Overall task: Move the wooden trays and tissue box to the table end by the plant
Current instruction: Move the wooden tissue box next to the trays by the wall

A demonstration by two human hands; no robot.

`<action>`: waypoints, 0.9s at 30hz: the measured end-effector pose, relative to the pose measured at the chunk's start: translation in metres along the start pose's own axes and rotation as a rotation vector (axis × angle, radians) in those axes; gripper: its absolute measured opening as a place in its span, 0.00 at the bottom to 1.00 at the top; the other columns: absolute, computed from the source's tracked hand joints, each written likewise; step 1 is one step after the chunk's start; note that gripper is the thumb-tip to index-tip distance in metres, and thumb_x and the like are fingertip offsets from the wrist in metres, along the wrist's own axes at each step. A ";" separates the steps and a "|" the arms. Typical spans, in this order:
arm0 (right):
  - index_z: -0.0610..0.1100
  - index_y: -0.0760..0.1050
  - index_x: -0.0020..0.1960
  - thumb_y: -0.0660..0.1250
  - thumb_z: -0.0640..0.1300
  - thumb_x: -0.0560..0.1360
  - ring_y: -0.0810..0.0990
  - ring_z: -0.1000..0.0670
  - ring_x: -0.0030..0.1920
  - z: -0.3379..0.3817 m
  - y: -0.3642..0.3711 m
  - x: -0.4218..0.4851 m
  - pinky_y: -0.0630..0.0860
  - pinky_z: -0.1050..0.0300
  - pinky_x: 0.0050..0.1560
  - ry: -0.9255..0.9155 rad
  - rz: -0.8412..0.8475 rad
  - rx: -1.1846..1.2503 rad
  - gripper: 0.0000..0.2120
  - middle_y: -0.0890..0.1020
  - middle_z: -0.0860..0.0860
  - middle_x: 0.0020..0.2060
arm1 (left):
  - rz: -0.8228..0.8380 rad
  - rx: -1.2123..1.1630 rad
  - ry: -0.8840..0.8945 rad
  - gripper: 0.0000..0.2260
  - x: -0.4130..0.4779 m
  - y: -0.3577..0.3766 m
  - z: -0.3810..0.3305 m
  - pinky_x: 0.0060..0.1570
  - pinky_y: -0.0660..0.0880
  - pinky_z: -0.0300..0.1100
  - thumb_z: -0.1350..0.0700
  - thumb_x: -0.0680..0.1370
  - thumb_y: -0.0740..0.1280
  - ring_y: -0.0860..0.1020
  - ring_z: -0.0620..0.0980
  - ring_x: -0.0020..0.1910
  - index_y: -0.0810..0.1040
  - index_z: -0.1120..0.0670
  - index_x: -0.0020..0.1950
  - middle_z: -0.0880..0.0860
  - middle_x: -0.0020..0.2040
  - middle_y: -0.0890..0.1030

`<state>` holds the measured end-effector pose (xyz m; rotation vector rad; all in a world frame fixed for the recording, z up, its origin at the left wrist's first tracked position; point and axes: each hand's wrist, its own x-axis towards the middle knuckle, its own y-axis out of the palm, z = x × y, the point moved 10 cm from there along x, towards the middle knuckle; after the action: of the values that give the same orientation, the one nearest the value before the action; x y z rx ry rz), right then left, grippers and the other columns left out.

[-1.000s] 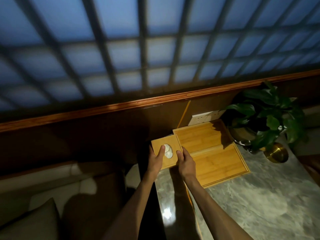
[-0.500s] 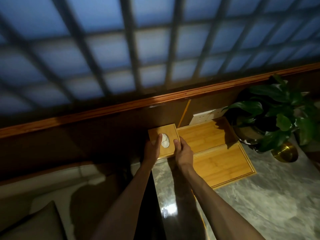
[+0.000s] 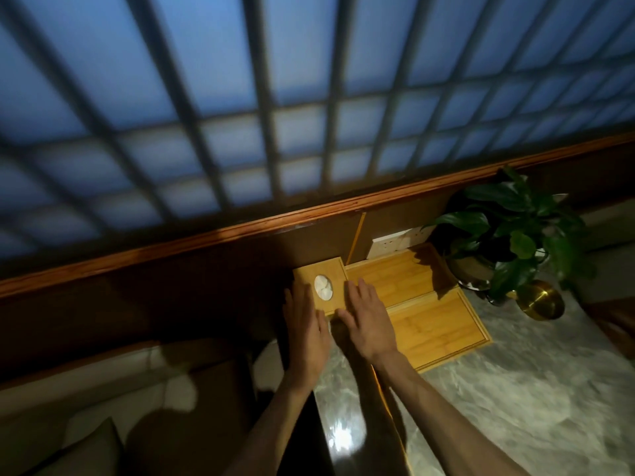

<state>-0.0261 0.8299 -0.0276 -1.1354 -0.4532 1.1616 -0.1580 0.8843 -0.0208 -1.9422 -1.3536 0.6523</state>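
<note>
The wooden tissue box (image 3: 331,271), with white tissue in its oval slot, stands at the table's far left corner against the wall. To its right lie two wooden trays side by side: the far tray (image 3: 395,273) by the wall and the near tray (image 3: 438,329). The green plant (image 3: 515,231) stands just right of them. My left hand (image 3: 307,334) lies flat at the box's left near edge, fingers apart. My right hand (image 3: 367,324) rests spread over the box's near right corner and the trays' edge. Neither hand grips anything.
The marble table (image 3: 515,389) runs toward me. A brass pot (image 3: 543,300) sits under the plant at its right. A wall socket (image 3: 395,242) is behind the trays. A sofa (image 3: 103,389) fills the lower left, below the table edge. A latticed window spans above.
The tissue box moved away from me to the wall beside the far tray. Both hands, which gripped its sides, have let go and drawn back with fingers spread.
</note>
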 end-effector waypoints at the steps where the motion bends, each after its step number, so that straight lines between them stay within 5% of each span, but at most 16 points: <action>1: 0.50 0.43 0.81 0.49 0.61 0.81 0.42 0.43 0.81 0.003 0.009 -0.010 0.48 0.44 0.79 -0.049 0.023 -0.113 0.34 0.44 0.49 0.81 | 0.054 0.105 0.055 0.27 -0.013 0.010 -0.001 0.78 0.50 0.57 0.53 0.82 0.60 0.48 0.58 0.80 0.56 0.58 0.79 0.58 0.81 0.53; 4: 0.52 0.31 0.79 0.46 0.66 0.78 0.32 0.44 0.79 0.002 0.037 -0.027 0.41 0.42 0.79 -0.082 0.154 -0.314 0.38 0.32 0.53 0.77 | 0.280 0.291 -0.001 0.33 -0.032 0.036 0.021 0.74 0.39 0.59 0.46 0.81 0.55 0.33 0.54 0.77 0.43 0.54 0.81 0.54 0.81 0.37; 7: 0.50 0.28 0.78 0.49 0.64 0.79 0.30 0.44 0.78 0.002 0.041 -0.028 0.40 0.42 0.80 -0.056 0.189 -0.368 0.40 0.31 0.52 0.77 | 0.329 0.444 0.031 0.34 -0.034 0.037 0.026 0.75 0.39 0.64 0.43 0.82 0.52 0.32 0.53 0.78 0.36 0.53 0.80 0.52 0.80 0.32; 13: 0.49 0.29 0.78 0.52 0.59 0.80 0.31 0.44 0.78 0.004 0.041 -0.029 0.38 0.44 0.79 -0.029 0.203 -0.375 0.39 0.33 0.51 0.79 | 0.353 0.499 0.041 0.36 -0.033 0.040 0.025 0.69 0.38 0.75 0.47 0.82 0.57 0.36 0.53 0.80 0.36 0.53 0.80 0.52 0.79 0.32; 21: 0.49 0.30 0.79 0.52 0.56 0.81 0.32 0.45 0.79 0.007 0.037 -0.031 0.41 0.43 0.80 -0.014 0.241 -0.351 0.38 0.33 0.51 0.79 | 0.403 0.486 0.025 0.44 -0.031 0.041 0.029 0.68 0.38 0.76 0.53 0.78 0.65 0.37 0.52 0.80 0.31 0.50 0.77 0.50 0.79 0.30; 27: 0.50 0.37 0.81 0.51 0.55 0.80 0.40 0.45 0.81 0.015 0.021 -0.030 0.42 0.42 0.80 0.015 0.308 -0.333 0.35 0.41 0.51 0.81 | 0.458 0.563 0.077 0.38 -0.027 0.023 0.022 0.69 0.46 0.79 0.52 0.79 0.64 0.47 0.53 0.81 0.44 0.51 0.81 0.52 0.82 0.39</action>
<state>-0.0597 0.8099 -0.0325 -1.5419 -0.4827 1.3760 -0.1696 0.8586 -0.0519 -1.7757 -0.5767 1.0323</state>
